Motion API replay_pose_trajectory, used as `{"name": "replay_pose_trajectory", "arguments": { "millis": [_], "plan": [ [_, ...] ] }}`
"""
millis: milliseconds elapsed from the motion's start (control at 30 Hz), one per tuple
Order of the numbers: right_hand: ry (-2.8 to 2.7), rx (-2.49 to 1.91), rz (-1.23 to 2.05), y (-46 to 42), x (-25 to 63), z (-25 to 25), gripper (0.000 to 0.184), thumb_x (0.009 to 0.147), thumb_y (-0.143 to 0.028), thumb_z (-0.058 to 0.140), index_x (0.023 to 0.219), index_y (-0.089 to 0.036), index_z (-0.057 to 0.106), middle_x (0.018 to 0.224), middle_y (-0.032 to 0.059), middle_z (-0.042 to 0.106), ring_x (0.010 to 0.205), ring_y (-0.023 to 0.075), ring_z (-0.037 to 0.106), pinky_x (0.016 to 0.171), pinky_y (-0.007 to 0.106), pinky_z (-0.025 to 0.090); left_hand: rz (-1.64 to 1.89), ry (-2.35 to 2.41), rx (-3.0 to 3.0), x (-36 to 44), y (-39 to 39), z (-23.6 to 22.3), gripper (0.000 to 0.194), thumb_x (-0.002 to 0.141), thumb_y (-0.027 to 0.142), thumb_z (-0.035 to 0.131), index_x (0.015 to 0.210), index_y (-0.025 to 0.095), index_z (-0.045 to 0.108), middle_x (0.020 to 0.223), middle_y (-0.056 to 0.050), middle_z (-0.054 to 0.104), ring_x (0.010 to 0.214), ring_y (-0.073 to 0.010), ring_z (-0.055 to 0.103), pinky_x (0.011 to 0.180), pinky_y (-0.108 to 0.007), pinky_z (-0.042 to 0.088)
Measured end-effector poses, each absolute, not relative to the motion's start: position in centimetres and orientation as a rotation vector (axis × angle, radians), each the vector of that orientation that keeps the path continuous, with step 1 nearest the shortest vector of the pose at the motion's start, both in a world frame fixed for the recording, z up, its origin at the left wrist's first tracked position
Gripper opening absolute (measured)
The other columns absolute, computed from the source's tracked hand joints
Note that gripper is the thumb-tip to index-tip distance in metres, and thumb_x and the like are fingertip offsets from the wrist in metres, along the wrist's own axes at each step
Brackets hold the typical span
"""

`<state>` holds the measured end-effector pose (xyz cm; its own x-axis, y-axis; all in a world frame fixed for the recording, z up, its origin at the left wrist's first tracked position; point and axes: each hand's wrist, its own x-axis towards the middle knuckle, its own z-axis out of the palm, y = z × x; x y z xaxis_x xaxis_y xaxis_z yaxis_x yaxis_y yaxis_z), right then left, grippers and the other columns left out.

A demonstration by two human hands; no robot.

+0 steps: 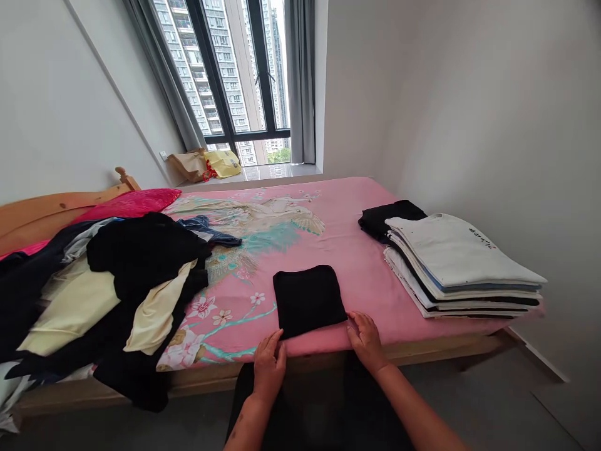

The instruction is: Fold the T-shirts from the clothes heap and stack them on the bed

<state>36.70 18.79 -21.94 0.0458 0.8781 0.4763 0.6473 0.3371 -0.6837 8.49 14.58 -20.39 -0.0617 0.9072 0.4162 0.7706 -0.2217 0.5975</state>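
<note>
A small folded black garment (308,302) lies flat on the pink bedsheet, close to the bed's front edge. My left hand (270,363) is at its near left corner, fingers stretched out and the thumb a little apart from them. At the near right corner is my right hand (367,343), its fingers extended and the fingertips against the garment's edge. Neither hand appears to grip the cloth.
A loose heap of clothes (145,269) covers the bed's left side and hangs over the front. On the right stands a stack of folded clothes (460,257), beside a folded black garment (392,216). Bags (223,163) rest on the windowsill beyond a red pillow (136,203).
</note>
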Motion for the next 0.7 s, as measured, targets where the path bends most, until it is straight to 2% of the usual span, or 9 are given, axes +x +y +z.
{"name": "replay_pose_trajectory", "arguments": {
  "millis": [133,267,333,400,500,600,700],
  "plan": [
    [-1.603,-1.455,0.529,19.9,36.1,-20.9,0.043,0.068,-0.017,0.051,0.109,-0.02,0.058,0.099,0.0052,0.063,0.093,0.0216,0.056,0.088,0.04,0.043,1.168,1.825,2.0,8.6,15.1,-20.2,0.031,0.081,0.022,0.05,0.109,0.02,0.062,0.109,-0.008,0.065,0.103,-0.0236,0.059,0.093,-0.045,0.047],
    [-1.469,-1.389,1.153,21.3,37.0,-19.3,0.042,0.069,-0.024,0.054,0.111,-0.019,0.053,0.071,-0.0032,0.057,0.066,0.0128,0.054,0.064,0.026,0.045,1.166,1.765,1.975,7.8,14.9,-20.1,0.031,0.08,0.022,0.049,0.108,0.02,0.062,0.108,-0.007,0.065,0.103,-0.0223,0.059,0.093,-0.044,0.047],
    [-1.428,-1.376,1.365,21.7,37.7,-18.4,0.039,0.069,-0.028,0.055,0.106,-0.017,0.052,0.064,-0.0051,0.054,0.053,0.0097,0.05,0.05,0.022,0.04,1.193,1.773,1.933,7.7,15.0,-19.6,0.028,0.081,0.024,0.048,0.104,0.02,0.063,0.104,-0.008,0.066,0.101,-0.022,0.06,0.092,-0.044,0.048],
    [-1.428,-1.372,1.506,22.0,38.2,-17.8,0.044,0.07,-0.031,0.055,0.11,-0.016,0.047,0.063,-0.0053,0.056,0.042,0.0079,0.046,0.039,0.02,0.032,1.215,1.781,1.931,8.2,15.3,-18.6,0.026,0.083,0.026,0.047,0.102,0.019,0.064,0.104,-0.008,0.065,0.1,-0.0221,0.06,0.092,-0.044,0.048],
    [-1.427,-1.355,1.706,22.1,38.3,-17.1,0.054,0.068,-0.032,0.059,0.117,-0.018,0.041,0.063,-0.0041,0.061,0.035,0.0073,0.046,0.033,0.017,0.024,1.164,1.684,2.052,10.3,17.0,-16.6,0.028,0.086,0.028,0.043,0.104,0.021,0.064,0.113,-0.008,0.063,0.11,-0.0214,0.056,0.098,-0.044,0.044],
    [-1.413,-1.344,1.886,22.2,37.7,-16.6,0.041,0.07,-0.029,0.06,0.107,-0.02,0.043,0.061,-0.0049,0.062,0.035,0.006,0.048,0.032,0.013,0.021,0.942,1.508,2.243,13.7,20.1,-14.8,0.034,0.089,0.027,0.038,0.114,0.024,0.06,0.128,-0.006,0.056,0.125,-0.0206,0.044,0.105,-0.045,0.036],
    [-1.388,-1.351,1.941,22.7,37.0,-16.0,0.021,0.078,-0.029,0.053,0.093,-0.02,0.042,0.057,-0.0052,0.061,0.033,0.0059,0.047,0.031,0.012,0.021,0.606,1.488,2.339,16.8,23.8,-13.7,0.038,0.089,0.03,0.036,0.124,0.029,0.054,0.139,-0.005,0.046,0.133,-0.0227,0.034,0.108,-0.054,0.023]
  ]
}}
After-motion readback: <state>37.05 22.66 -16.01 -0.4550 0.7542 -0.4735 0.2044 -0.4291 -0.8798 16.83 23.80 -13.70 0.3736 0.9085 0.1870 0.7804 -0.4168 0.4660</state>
